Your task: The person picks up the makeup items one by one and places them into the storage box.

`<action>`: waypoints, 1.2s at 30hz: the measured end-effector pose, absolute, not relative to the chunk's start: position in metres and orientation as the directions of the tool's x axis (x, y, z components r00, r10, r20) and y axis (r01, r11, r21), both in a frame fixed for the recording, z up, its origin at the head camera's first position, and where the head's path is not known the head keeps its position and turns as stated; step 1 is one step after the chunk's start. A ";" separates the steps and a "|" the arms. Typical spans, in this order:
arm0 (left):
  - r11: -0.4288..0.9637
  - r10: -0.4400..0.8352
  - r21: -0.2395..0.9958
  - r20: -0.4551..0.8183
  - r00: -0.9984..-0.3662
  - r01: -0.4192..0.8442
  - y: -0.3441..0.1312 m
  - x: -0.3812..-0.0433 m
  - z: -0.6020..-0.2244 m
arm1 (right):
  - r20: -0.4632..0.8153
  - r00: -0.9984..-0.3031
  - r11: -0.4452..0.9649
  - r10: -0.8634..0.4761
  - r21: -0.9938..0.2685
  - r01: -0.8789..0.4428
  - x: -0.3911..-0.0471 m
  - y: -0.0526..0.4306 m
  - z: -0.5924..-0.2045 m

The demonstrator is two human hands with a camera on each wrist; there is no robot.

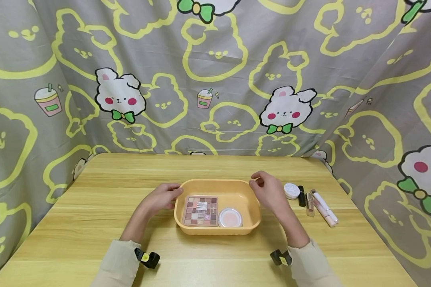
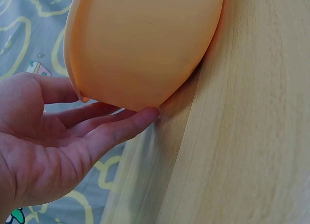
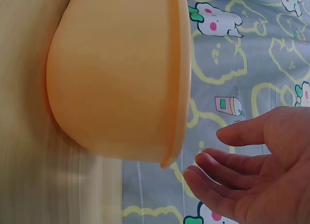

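Observation:
A yellow-orange plastic storage bin stands mid-table. In it lie an eyeshadow palette with many pans and a round powder compact with a clear lid. My left hand holds the bin's left end. In the left wrist view, one finger of that hand reaches the rim while the others lie against the outer wall. Over at the right end is my right hand, which overlaps the rim in the head view. In the right wrist view, this hand shows loosely bent fingers, apart from the rim and holding nothing.
Right of the bin lie a round white case, a black tube, a clear-and-pink lip tube, a white tube and a pink tube. A patterned curtain surrounds the wooden table at the back and sides.

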State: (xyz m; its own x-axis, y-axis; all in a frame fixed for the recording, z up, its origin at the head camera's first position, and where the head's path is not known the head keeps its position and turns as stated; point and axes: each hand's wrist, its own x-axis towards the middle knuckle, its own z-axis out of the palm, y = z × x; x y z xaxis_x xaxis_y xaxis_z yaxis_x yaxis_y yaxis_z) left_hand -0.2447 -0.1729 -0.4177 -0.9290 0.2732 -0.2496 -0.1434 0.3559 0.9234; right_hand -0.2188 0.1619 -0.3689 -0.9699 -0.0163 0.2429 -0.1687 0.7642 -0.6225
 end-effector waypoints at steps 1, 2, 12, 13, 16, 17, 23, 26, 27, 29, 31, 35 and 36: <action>0.358 0.272 0.922 -0.251 -0.929 -0.144 -0.173 -0.245 -0.418 | 0.244 -0.970 0.764 -0.015 -0.623 -0.169 -0.219 0.163 -0.369; 0.361 0.273 0.922 -0.248 -0.929 -0.140 -0.173 -0.245 -0.418 | 0.246 -0.969 0.764 -0.011 -0.624 -0.167 -0.220 0.165 -0.369; 0.351 0.286 0.926 -0.244 -0.927 -0.136 -0.173 -0.243 -0.417 | 0.242 -0.970 0.766 0.037 -0.630 -0.128 -0.228 0.183 -0.375; 0.350 0.281 0.926 -0.245 -0.928 -0.139 -0.173 -0.243 -0.417 | 0.242 -0.969 0.768 0.041 -0.629 -0.124 -0.229 0.185 -0.376; 0.354 0.268 0.924 -0.249 -0.931 -0.145 -0.173 -0.243 -0.417 | 0.236 -0.970 0.769 0.055 -0.630 -0.110 -0.232 0.191 -0.379; 0.358 0.269 0.923 -0.246 -0.931 -0.141 -0.172 -0.243 -0.417 | 0.231 -0.971 0.770 0.059 -0.630 -0.103 -0.233 0.193 -0.380; 0.358 0.281 0.924 -0.240 -0.929 -0.131 -0.174 -0.243 -0.417 | 0.189 -0.980 0.786 0.065 -0.615 -0.066 -0.236 0.208 -0.383; 0.359 0.274 0.923 -0.245 -0.930 -0.138 -0.174 -0.243 -0.417 | 0.175 -0.983 0.799 0.065 -0.599 -0.054 -0.239 0.216 -0.385; 0.360 0.271 0.922 -0.246 -0.930 -0.139 -0.174 -0.243 -0.417 | 0.172 -0.983 0.804 0.065 -0.593 -0.050 -0.240 0.218 -0.385; 0.365 0.267 0.920 -0.247 -0.931 -0.140 -0.173 -0.243 -0.417 | 0.163 -0.984 0.812 0.067 -0.582 -0.041 -0.241 0.223 -0.385; 0.367 0.266 0.920 -0.248 -0.931 -0.140 -0.173 -0.243 -0.417 | 0.151 -0.986 0.817 0.069 -0.576 -0.031 -0.242 0.227 -0.385; 0.363 0.280 0.923 -0.242 -0.929 -0.131 -0.173 -0.242 -0.417 | 0.113 -0.991 0.824 0.072 -0.566 -0.005 -0.244 0.236 -0.385; 0.358 0.276 0.924 -0.244 -0.930 -0.136 -0.173 -0.242 -0.417 | 0.099 -0.992 0.825 0.071 -0.566 0.003 -0.244 0.237 -0.385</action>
